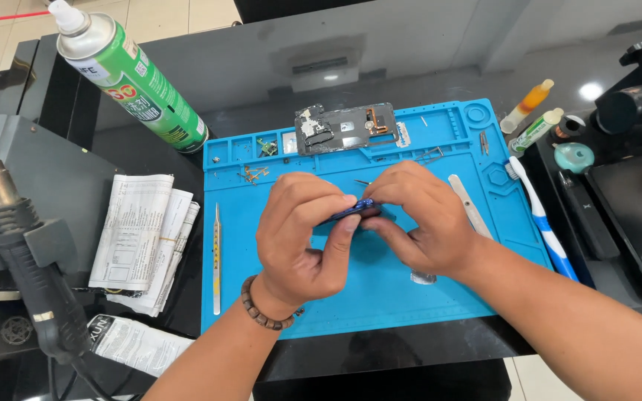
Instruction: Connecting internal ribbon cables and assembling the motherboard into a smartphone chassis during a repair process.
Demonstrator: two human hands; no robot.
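The left hand (299, 230) and the right hand (417, 219) both grip a thin blue phone (352, 211), holding it edge-on above the blue mat (380, 297). A circuit board (347, 128) lies at the mat's far edge, and tweezers (217, 256) lie left of the hands.

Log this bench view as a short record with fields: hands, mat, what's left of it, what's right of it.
left hand: pinches one end of a small blue part
right hand: pinches its other end
mat: blue, with tweezers, a spudger and an opened phone frame
left of mat: spray can, papers, heat gun
right of mat: toothbrush, small bottles
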